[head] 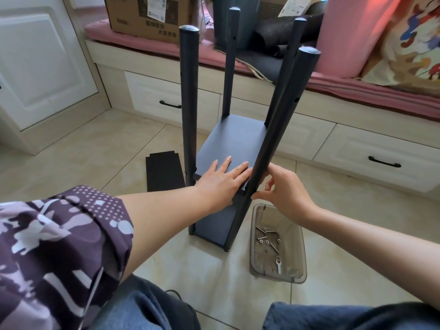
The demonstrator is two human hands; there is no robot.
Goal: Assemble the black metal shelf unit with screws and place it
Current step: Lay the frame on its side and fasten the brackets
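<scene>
Head view: black metal shelf unit (234, 139) stands on tiled floor (100, 148), four posts up, lower panel fixed, second shelf panel (234, 141) being seated.

Left hand (220, 179) flat on panel, fingers straight, slightly spread, pressing.

Right hand (284, 186) at near-right post (276, 139), thumb and fingertips touching it; whether pinching screw, cannot tell.

Judged step: aligning panel with post hole. Next: screw from clear tray (277, 244) just beside unit, wrench there too.

Spare panel (164, 171) on floor, left. Behind: drawers (166, 101), pink cushion (147, 36), cardboard box (145, 15).
</scene>
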